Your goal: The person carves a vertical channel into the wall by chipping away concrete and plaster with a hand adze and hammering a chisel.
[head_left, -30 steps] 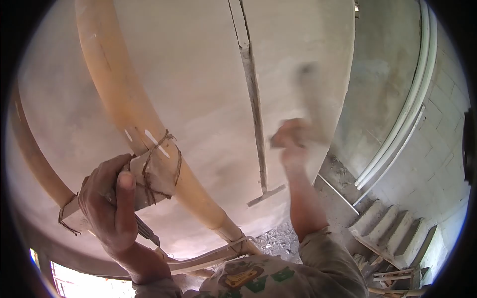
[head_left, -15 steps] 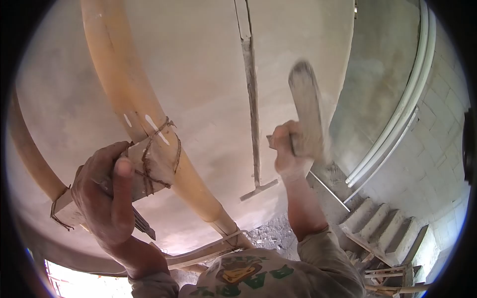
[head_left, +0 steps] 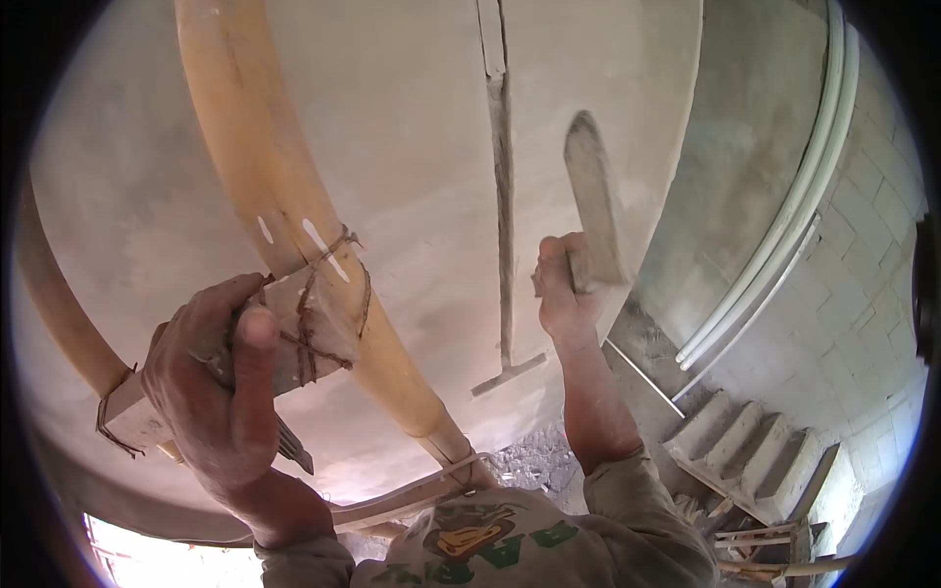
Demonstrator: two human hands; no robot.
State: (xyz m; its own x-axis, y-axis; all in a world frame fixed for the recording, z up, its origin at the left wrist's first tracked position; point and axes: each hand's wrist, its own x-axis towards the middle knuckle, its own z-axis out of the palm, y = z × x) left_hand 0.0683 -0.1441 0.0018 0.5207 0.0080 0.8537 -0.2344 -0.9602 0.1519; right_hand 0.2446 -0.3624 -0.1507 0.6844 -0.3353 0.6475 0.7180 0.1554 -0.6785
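Note:
My left hand [head_left: 221,377] is wrapped round a wooden crossbar [head_left: 323,318] that is tied with rusty wire to a thick bamboo pole [head_left: 260,127]. Raised in front of the plastered wall, my right hand [head_left: 564,284] grips a long grey trowel [head_left: 594,201] with a rounded tip pointing up. The trowel's handle is mostly hidden by my fingers. Left of my right hand, a narrow groove [head_left: 504,225] runs down the wall to a short strip [head_left: 509,375] set across its lower end.
A second bamboo pole [head_left: 69,304] stands at the left. White pipes [head_left: 774,255] run along the right wall. Concrete steps [head_left: 750,446] lie at the lower right, and rubble [head_left: 539,458] is below the wall.
My right hand and the trowel were blurred by motion and now show more sharply, with the trowel slightly lower and further left. My left hand keeps its hold on the crossbar.

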